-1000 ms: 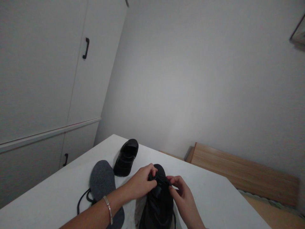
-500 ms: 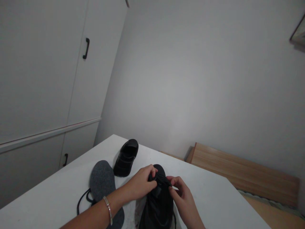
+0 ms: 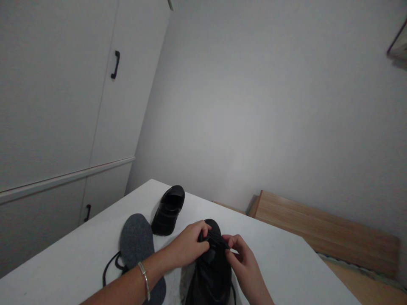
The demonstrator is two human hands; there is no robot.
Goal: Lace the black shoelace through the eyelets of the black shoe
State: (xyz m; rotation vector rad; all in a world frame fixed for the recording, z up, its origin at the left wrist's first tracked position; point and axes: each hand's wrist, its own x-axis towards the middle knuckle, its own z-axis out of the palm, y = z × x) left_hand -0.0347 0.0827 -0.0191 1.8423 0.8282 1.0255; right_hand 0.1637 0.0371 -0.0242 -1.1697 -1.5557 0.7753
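Head view: against the frames half a second and a second back, almost nothing differs; both hands keep their grip and no object has shifted. At 6 o'clock one black shoe (image 3: 210, 267) stands on the white table (image 3: 286, 258), toe pointing away. The left hand (image 3: 187, 244) and right hand (image 3: 243, 260) each pinch one black lace (image 3: 216, 241) stretched between them over the shoe's front. At 8 o'clock lies one grey insole (image 3: 137, 243), with one loose lace (image 3: 110, 264) beside it. Farther, at 11 o'clock, stands a second black shoe (image 3: 168, 210). Two shoes, two laces, one insole.
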